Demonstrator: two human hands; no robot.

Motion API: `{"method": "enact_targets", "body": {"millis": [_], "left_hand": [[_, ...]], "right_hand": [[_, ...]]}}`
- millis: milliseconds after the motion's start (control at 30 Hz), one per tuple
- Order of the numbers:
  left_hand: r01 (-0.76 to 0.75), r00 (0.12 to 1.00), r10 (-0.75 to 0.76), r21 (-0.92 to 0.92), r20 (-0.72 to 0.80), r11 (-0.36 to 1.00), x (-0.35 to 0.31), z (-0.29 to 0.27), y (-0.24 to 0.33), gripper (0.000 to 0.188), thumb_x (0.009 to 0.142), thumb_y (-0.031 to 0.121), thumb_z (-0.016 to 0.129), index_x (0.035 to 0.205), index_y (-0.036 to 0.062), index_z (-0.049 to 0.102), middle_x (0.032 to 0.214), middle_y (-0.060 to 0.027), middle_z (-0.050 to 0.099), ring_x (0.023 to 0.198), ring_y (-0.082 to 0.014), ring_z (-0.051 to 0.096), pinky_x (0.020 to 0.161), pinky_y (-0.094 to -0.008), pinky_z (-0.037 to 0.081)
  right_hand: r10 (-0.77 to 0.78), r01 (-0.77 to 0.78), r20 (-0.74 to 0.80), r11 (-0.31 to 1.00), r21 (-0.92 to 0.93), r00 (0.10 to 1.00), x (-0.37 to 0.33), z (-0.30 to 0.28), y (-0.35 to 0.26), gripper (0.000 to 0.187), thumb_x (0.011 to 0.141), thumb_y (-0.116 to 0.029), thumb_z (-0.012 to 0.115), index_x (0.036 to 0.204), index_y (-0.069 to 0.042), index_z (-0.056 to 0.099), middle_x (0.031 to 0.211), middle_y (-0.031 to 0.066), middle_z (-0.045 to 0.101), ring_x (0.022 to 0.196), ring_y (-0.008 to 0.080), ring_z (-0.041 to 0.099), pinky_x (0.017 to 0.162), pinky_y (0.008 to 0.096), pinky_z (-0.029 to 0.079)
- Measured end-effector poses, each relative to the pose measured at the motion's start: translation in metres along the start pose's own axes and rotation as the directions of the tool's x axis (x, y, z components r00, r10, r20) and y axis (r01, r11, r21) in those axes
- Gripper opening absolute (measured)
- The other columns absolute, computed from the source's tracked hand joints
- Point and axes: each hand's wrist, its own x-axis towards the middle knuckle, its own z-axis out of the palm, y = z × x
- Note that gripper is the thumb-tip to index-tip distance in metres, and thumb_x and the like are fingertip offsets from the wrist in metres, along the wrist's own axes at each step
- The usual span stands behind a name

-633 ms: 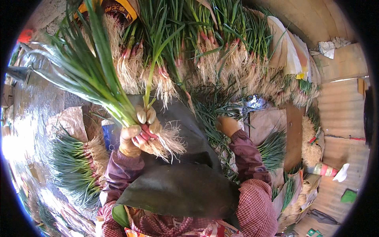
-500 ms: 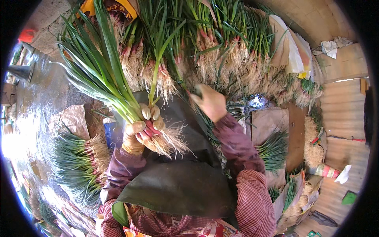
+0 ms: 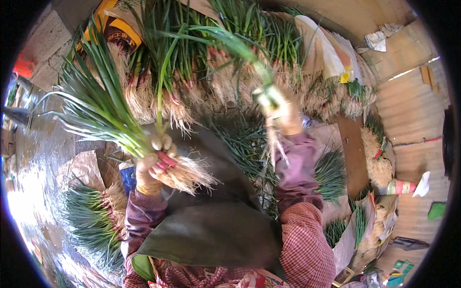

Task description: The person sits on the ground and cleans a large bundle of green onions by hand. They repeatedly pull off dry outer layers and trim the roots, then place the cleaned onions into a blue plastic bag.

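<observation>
My left hand [image 3: 149, 170] grips a bunch of spring onions [image 3: 113, 117] near their reddish bases. The long green leaves fan up to the far left, and the pale roots stick out to the right. In my right hand [image 3: 288, 115] is a single spring onion [image 3: 259, 69], raised to the right and smeared by motion. Its leaves trail up to the left, while its roots hang below my fingers. A dark apron [image 3: 206, 230] covers my lap beneath both hands.
Many spring onions with dangling roots [image 3: 177, 108] line the far side. A heap of them [image 3: 91, 216] lies at left, another [image 3: 331, 175] at right. Loose green leaves [image 3: 235, 139] are scattered beyond my apron. A white and yellow sack [image 3: 326, 53] drapes at the far right.
My right hand has drawn back and to the right, lifting a spring onion from the far pile. My left hand keeps its bunch, now a little lower and further left in view.
</observation>
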Motion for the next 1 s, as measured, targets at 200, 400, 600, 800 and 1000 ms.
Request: {"method": "enact_targets", "body": {"millis": [200, 400, 600, 800, 1000], "left_hand": [[0.213, 0.977, -0.208, 0.167, -0.048, 0.963, -0.009, -0.016, -0.053, 0.029, 0.072, 0.01, 0.062, 0.1, 0.0031, 0.056, 0.093, -0.013, 0.06, 0.088, -0.0247, 0.061, 0.074, -0.0358, 0.053], [0.23, 0.972, -0.23, 0.0, -0.049, 0.973, -0.011, 0.0, -0.067, 0.03, 0.07, 0.011, 0.064, 0.097, 0.0013, 0.056, 0.091, -0.0156, 0.062, 0.081, -0.0266, 0.062, 0.074, -0.036, 0.052], [0.269, 0.963, -0.266, 0.092, -0.039, 0.959, -0.015, -0.017, -0.067, 0.035, 0.068, 0.019, 0.068, 0.096, 0.0037, 0.054, 0.094, -0.0105, 0.056, 0.093, -0.0253, 0.055, 0.088, -0.0399, 0.044], [0.253, 0.966, -0.253, -0.008, -0.056, 0.968, -0.016, -0.013, -0.067, 0.029, 0.07, 0.012, 0.064, 0.097, 0.0034, 0.056, 0.096, -0.0123, 0.059, 0.094, -0.0276, 0.058, 0.087, -0.043, 0.046], [0.233, 0.97, -0.241, -0.2, -0.018, 0.952, -0.015, -0.01, -0.071, 0.02, 0.07, 0.012, 0.061, 0.088, 0.0075, 0.052, 0.083, -0.0056, 0.047, 0.08, -0.0179, 0.045, 0.076, -0.0317, 0.042]], "right_hand": [[0.314, -0.411, 0.308, 0.848, 0.334, 0.898, -0.041, 0.067, 0.096, 0.039, 0.09, -0.036, 0.05, 0.098, 0.001, 0.059, 0.07, -0.0012, 0.054, 0.053, 0.0053, 0.044, 0.043, 0.0179, 0.031], [0.229, -0.32, 0.466, 0.939, 0.126, 0.855, -0.046, 0.075, 0.102, 0.035, 0.093, -0.033, 0.046, 0.1, -0.001, 0.057, 0.077, 0.0006, 0.058, 0.058, 0.007, 0.05, 0.052, 0.0188, 0.039], [0.213, -0.145, 0.294, 0.961, -0.236, 0.932, -0.042, 0.084, 0.099, 0.023, 0.087, -0.024, 0.058, 0.091, -0.001, 0.055, 0.068, 0.0014, 0.054, 0.058, 0.0098, 0.049, 0.052, 0.0236, 0.04], [0.357, -0.331, 0.16, 0.928, -0.172, 0.92, -0.048, 0.1, 0.078, 0.025, 0.088, -0.024, 0.058, 0.081, 0.0, 0.055, 0.059, 0.0006, 0.05, 0.046, 0.0117, 0.049, 0.041, 0.0292, 0.042], [-0.442, 0.486, 0.3, 0.404, -0.775, 0.845, -0.046, 0.096, 0.116, 0.02, 0.082, -0.022, 0.057, 0.07, -0.007, 0.052, 0.058, 0.0116, 0.054, 0.052, 0.0306, 0.055, 0.047, 0.0381, 0.043]]}}
